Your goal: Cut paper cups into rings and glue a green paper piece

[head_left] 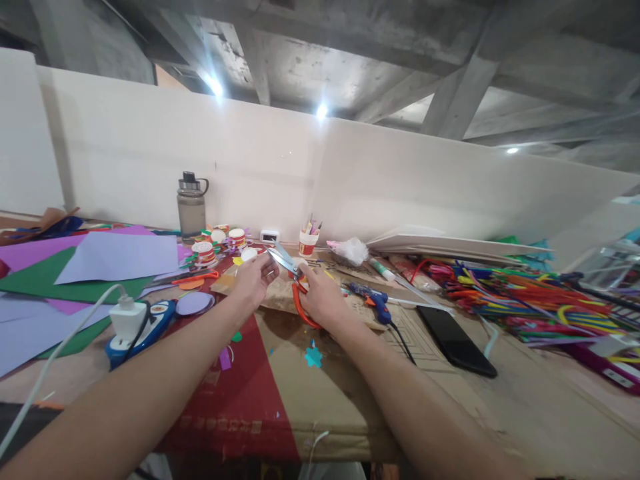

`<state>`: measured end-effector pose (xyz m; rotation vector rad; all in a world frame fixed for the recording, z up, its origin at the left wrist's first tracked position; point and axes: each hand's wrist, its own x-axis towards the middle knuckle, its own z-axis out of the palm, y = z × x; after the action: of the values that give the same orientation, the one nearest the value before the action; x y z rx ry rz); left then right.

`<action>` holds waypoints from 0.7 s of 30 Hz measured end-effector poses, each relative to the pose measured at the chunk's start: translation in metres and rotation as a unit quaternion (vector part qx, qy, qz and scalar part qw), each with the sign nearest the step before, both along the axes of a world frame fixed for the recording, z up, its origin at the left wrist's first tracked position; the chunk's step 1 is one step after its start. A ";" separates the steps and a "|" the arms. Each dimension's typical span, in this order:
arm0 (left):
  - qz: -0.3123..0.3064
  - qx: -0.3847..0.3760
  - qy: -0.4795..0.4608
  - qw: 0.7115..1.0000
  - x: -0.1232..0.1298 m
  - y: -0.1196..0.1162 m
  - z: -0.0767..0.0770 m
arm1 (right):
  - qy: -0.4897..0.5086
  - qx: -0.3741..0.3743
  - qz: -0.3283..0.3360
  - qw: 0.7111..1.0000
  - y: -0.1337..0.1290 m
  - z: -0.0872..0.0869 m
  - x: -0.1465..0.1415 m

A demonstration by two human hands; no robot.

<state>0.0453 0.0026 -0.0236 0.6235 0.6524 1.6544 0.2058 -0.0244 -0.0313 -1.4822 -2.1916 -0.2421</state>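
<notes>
My right hand grips a pair of scissors by the orange-red handles, with the blades parted and pointing up to the left. Close to the blade tips is my left hand, its fingers pinched together. Whatever they hold, if anything, is too small to make out. Below my hands, a turquoise flower-shaped cutout lies on the cardboard. A purple scrap and a green scrap rest on the red area to the left.
Coloured paper sheets, a power strip and a water bottle occupy the left. Small decorated cups stand near the wall. To the right are a blue glue gun, a black phone and pipe cleaners.
</notes>
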 end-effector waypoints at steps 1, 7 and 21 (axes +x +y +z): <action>0.000 0.001 0.002 1.000 0.000 0.001 0.000 | -0.001 0.000 0.000 1.000 0.000 0.000 0.000; 0.007 0.003 0.008 1.000 -0.001 0.003 -0.004 | 0.012 -0.004 0.013 1.000 0.000 0.000 -0.001; 0.033 0.015 0.008 0.999 0.005 -0.008 0.000 | 0.038 -0.022 0.021 0.999 -0.001 -0.007 -0.002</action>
<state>0.0504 -0.0055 -0.0235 0.6426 0.6672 1.7251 0.2040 -0.0249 -0.0380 -1.4429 -2.1780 -0.1233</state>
